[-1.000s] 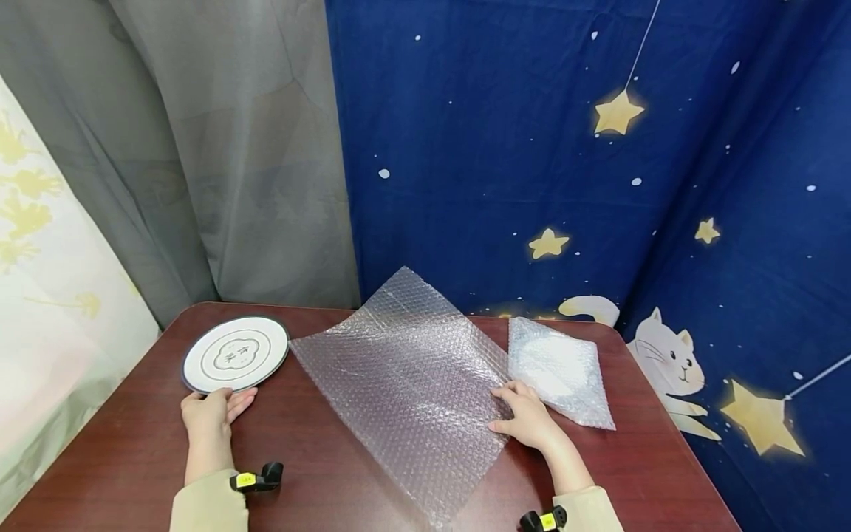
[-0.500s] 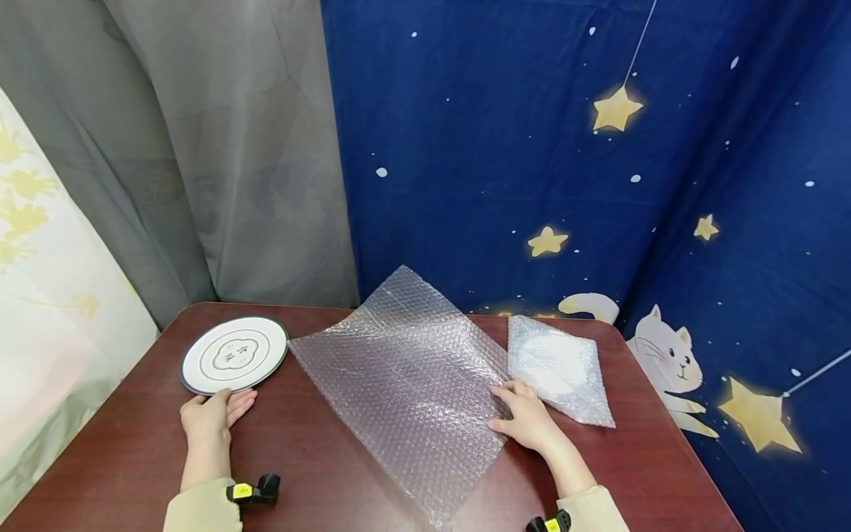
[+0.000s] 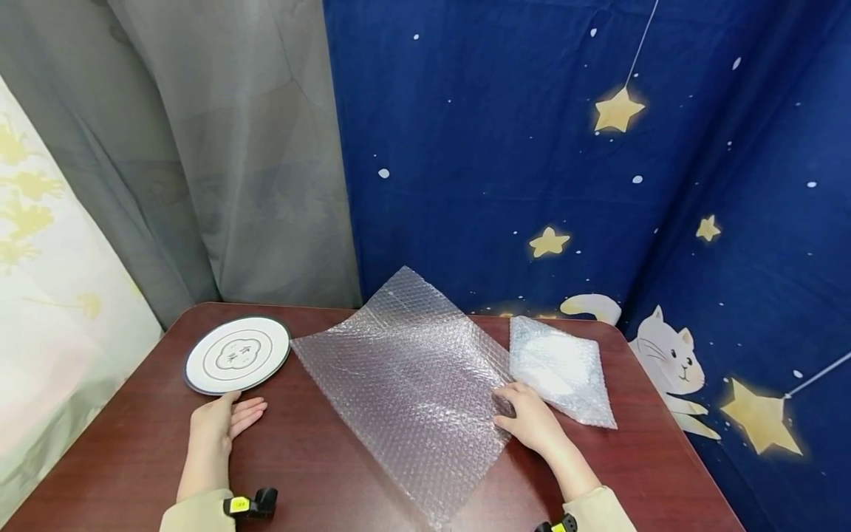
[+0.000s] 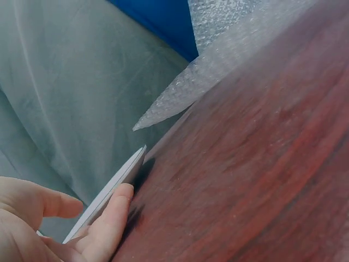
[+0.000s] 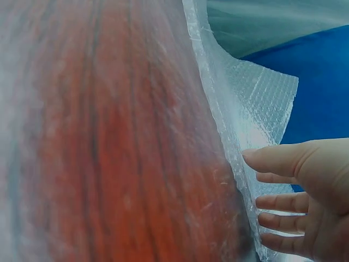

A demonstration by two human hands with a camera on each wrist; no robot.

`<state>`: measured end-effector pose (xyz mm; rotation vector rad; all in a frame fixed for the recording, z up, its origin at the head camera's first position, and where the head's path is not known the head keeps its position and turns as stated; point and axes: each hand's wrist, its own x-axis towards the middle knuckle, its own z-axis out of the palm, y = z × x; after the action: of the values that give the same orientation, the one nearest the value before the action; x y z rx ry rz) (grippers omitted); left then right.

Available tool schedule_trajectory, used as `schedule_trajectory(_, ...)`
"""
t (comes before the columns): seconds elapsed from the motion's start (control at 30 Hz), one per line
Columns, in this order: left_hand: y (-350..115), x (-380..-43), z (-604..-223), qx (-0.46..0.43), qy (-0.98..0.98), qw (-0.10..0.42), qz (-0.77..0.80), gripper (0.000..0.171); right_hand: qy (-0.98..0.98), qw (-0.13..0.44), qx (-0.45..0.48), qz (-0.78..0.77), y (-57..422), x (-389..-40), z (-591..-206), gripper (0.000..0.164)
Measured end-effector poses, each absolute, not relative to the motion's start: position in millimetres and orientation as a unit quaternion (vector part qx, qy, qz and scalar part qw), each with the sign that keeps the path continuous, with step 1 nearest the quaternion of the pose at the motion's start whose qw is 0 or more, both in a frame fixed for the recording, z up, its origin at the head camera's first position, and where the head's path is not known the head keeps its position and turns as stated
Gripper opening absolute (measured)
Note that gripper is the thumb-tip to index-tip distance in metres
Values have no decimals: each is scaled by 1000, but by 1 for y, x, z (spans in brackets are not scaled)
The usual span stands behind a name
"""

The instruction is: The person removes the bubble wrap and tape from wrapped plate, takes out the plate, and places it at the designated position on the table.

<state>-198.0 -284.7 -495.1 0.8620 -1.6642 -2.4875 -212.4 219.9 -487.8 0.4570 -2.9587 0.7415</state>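
A white plate (image 3: 238, 355) with a dark rim and a printed centre lies at the table's back left. Just below its near rim is my left hand (image 3: 214, 423), its fingers extended. In the left wrist view the thumb is raised away from the plate (image 4: 103, 196), while the fingers lie alongside its edge. A large clear sheet of bubble wrap (image 3: 405, 369) spreads over the middle of the table. My right hand (image 3: 532, 423) rests at the sheet's right edge, fingers loosely extended; the right wrist view shows thumb and fingers spread apart at that edge.
A bubble-wrapped packet (image 3: 561, 373) lies at the back right, close beside the sheet's right corner. The sheet's far corner rises past the brown table's (image 3: 312, 473) back edge. Grey (image 3: 279, 185) and blue (image 3: 465, 148) curtains hang behind.
My left hand has drawn back from the plate's rim, slightly nearer and to the right, with the thumb off the plate. The right hand, sheet and packet stay put.
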Motion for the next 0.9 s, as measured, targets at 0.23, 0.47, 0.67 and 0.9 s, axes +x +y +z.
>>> schedule_trajectory(0.23,-277,-195,-489,244,-577,-33,-779,26,-957,32,153,243,221,-210,-483,41)
schedule_trajectory(0.47,-255,-198,-477,225,-641,-32,-733,38,-954,38,153,253,225,-208,-475,37)
schedule_trajectory(0.67,-230,-208,-461,187,-691,-16,-698,37,-949,48,133,281,234,-207,-467,35)
schedule_trajectory(0.9,-198,-219,-442,138,-734,-6,-665,34,-947,72,100,298,250,-207,-459,30)
